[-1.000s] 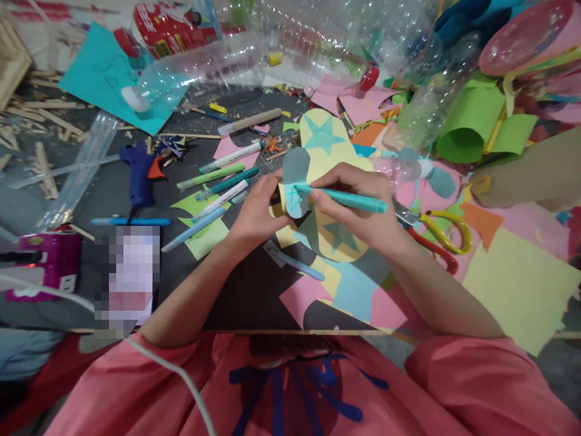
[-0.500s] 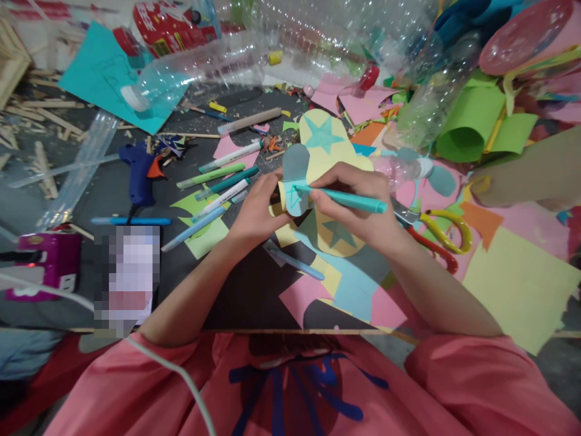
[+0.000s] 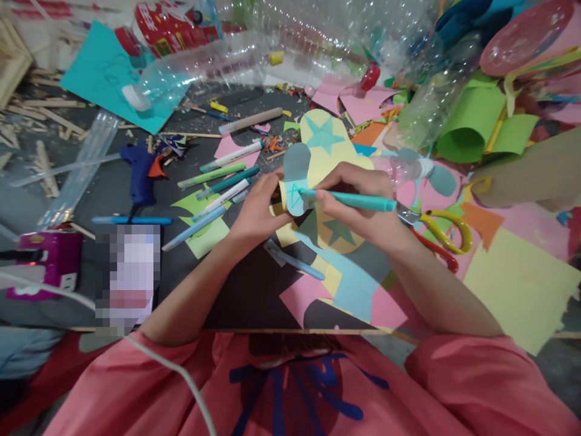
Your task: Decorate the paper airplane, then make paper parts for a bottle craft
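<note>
My left hand point(image 3: 259, 206) is closed on a small paper cutout point(image 3: 297, 166), light blue with a rounded top in shadow and a yellow edge at its left side. A green star outline is drawn on its lower part. Pinched in my right hand point(image 3: 358, 197) is a teal marker point(image 3: 363, 200), its tip at the right side of that outline. Behind the cutout lies a yellow rounded paper shape point(image 3: 333, 154) with a teal star point(image 3: 325, 134) on it. Another star point(image 3: 340, 233) shows on yellow paper below my right hand.
Several markers point(image 3: 227, 175) lie left of my hands, beyond a phone point(image 3: 131, 272). A blue glue gun point(image 3: 138, 172) rests farther left. Scissors point(image 3: 447, 233) lie beside my right forearm. Clear plastic bottles point(image 3: 204, 66) and paper scraps point(image 3: 308, 297) surround the work.
My right hand and the marker have shifted slightly right. More of the green star outline shows on the cutout. My left hand has barely moved.
</note>
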`<state>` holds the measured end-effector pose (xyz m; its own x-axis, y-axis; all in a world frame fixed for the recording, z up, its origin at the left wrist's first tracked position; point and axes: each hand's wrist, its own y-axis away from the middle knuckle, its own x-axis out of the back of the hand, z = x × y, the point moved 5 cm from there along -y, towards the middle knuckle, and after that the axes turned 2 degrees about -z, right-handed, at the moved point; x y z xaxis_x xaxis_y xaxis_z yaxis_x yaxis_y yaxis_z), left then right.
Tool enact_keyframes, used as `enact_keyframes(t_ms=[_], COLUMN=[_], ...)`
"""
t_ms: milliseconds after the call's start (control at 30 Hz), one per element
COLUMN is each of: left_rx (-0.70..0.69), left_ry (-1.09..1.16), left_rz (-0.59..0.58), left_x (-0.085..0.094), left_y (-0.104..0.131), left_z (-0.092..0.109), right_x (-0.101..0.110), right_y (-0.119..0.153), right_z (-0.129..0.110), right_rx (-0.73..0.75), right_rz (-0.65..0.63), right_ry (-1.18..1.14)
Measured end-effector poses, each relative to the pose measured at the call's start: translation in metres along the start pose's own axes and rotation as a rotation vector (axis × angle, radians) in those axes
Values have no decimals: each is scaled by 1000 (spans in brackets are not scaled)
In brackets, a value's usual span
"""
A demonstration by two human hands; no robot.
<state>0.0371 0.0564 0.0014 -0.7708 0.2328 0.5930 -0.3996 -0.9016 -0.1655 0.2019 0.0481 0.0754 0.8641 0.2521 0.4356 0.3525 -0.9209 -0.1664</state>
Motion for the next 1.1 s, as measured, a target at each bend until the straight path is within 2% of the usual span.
enact_keyframes(t_ms=[400,900,1000,1100], left_rx=[72,73,66,65], left_ry=[75,68,63,45], left_rz=[0,-3,12,59], left_x=[0,-1,0,3], left_y=[1,1,2,2], left_z=[-4,-4,-3,-4], right_x=[1,0,2,6], right_y=[-1,-4,-2,0], right_z=[0,-3,-1,-1], right_rx=[11,46,43,85], right_rz=[-37,-93,-66,20], right_ry=[35,91,16,-38])
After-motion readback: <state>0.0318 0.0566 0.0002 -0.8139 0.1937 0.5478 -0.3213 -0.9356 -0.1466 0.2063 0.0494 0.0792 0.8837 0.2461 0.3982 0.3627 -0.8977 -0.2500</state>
